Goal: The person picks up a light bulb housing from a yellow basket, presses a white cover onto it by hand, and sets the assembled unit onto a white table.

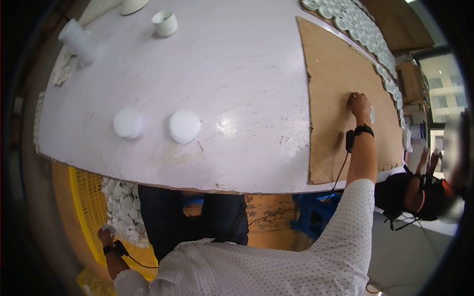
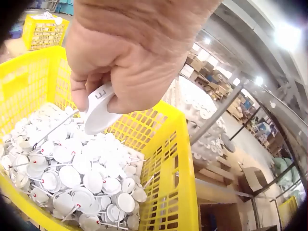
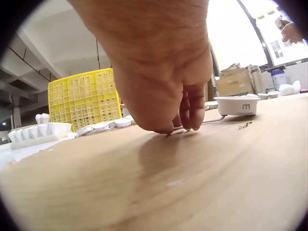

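Observation:
My left hand (image 1: 105,236) pinches a white round cap (image 2: 99,111) marked with an E, with a thin wire running from it, above a yellow basket (image 2: 180,168) heaped with similar white pieces (image 2: 70,177). Over the brown cardboard (image 1: 328,89), my right hand (image 1: 361,108) is low, its fingertips at a thin stem. That stem leads to a white dish-shaped piece (image 3: 236,105), also marked E, lying on the cardboard beside the hand. My palm and fingers partly hide the stem in the right wrist view.
Two white round stacks (image 1: 184,127) stand on the pale table (image 1: 237,64), with stacked white cups (image 1: 164,23) at its far left. Rows of white round pieces (image 1: 345,22) line the cardboard's far side. At the right, another person (image 1: 419,195) is beside the table.

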Action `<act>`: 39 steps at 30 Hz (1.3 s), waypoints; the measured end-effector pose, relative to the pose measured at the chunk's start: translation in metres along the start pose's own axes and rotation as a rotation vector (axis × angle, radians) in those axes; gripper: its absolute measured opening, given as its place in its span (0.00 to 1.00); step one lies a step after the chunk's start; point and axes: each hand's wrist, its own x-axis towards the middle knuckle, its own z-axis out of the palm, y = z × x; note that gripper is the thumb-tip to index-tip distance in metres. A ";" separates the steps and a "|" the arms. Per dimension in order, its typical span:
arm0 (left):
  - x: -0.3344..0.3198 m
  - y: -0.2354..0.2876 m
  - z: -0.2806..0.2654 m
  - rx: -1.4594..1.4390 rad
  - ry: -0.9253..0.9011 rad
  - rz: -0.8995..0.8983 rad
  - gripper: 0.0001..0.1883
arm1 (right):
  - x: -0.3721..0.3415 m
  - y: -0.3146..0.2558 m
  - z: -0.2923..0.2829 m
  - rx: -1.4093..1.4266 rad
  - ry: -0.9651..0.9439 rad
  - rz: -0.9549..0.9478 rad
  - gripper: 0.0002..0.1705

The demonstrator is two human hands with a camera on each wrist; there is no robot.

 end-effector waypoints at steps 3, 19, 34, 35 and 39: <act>-0.017 0.003 0.008 -0.017 0.038 0.001 0.20 | -0.008 -0.011 -0.006 -0.134 0.009 -0.096 0.12; 0.021 -0.094 0.028 -0.235 -0.009 -0.052 0.20 | -0.198 -0.108 -0.049 0.530 0.314 -0.452 0.09; -0.244 0.130 0.152 -0.506 -1.241 0.492 0.18 | -0.386 -0.244 -0.089 0.861 0.376 -0.842 0.19; -0.264 0.138 0.162 -0.514 -1.348 0.514 0.21 | -0.393 -0.251 -0.090 0.867 0.373 -0.906 0.19; -0.320 0.163 0.199 -0.522 -1.556 0.468 0.31 | -0.417 -0.278 -0.091 0.886 0.378 -1.148 0.21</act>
